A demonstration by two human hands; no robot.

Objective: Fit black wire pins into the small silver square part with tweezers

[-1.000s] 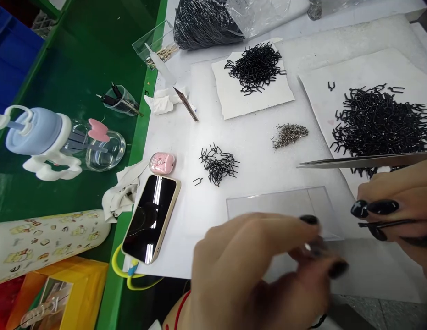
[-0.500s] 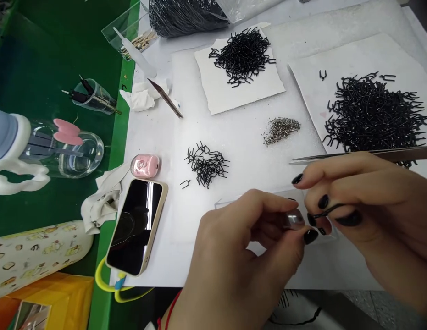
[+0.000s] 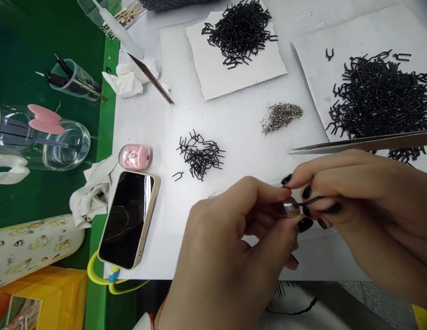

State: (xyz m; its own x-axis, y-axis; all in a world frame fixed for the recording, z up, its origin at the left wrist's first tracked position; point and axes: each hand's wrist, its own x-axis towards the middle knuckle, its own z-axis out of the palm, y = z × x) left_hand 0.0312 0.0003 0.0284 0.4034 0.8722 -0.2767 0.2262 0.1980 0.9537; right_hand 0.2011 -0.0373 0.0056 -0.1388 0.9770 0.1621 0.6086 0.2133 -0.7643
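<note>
My left hand [image 3: 234, 247] is closed in a pinch, fingertips meeting those of my right hand at a small shiny piece [image 3: 291, 208]. My right hand [image 3: 364, 215] is closed on a thin black wire clip [image 3: 314, 200] and also carries long metal tweezers [image 3: 357, 143] that stick out to the left. Both hands hover over a clear plastic sheet, mostly hidden beneath them, on the white foam mat [image 3: 241, 133]. A small heap of black clips [image 3: 199, 156] lies left of my hands, and a little pile of tiny metal bits [image 3: 282, 117] lies just above them.
Two larger heaps of black clips sit on paper at the back [image 3: 239, 30] and right [image 3: 381, 98]. A phone [image 3: 129, 219], pink earbud case [image 3: 134, 156], crumpled tissues [image 3: 125, 82] and a brown stick [image 3: 151, 79] lie at left. Cups and bottles stand on the green surface [image 3: 44, 137].
My right hand has come in from the right edge to meet my left hand, and the fingertips now touch. The view has shifted down and left.
</note>
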